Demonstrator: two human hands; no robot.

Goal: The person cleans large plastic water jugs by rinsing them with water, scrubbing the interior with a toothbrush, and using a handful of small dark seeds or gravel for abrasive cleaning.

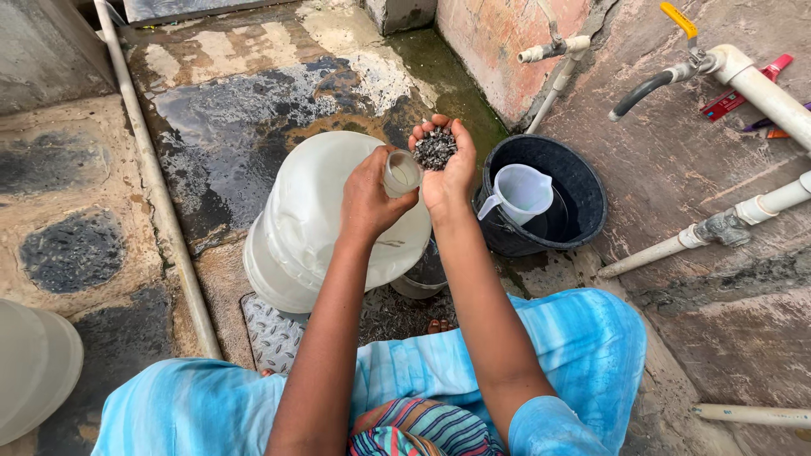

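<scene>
A large translucent water jug [312, 219] leans toward me on the wet ground. My left hand [369, 198] grips its narrow neck, whose open mouth [402, 174] points up and to the right. Right beside the mouth, my right hand [443, 165] is cupped palm up, filled with small dark pebbles [435, 149]. The two hands almost touch. My knees in blue cloth fill the bottom of the view.
A black bucket [583, 181] with water and a white measuring jug [519, 192] stands at the right. White pipes and a tap [676, 76] run along the right wall. A thin pipe [160, 194] crosses the floor at left. Another pale container [34, 363] sits at the lower left.
</scene>
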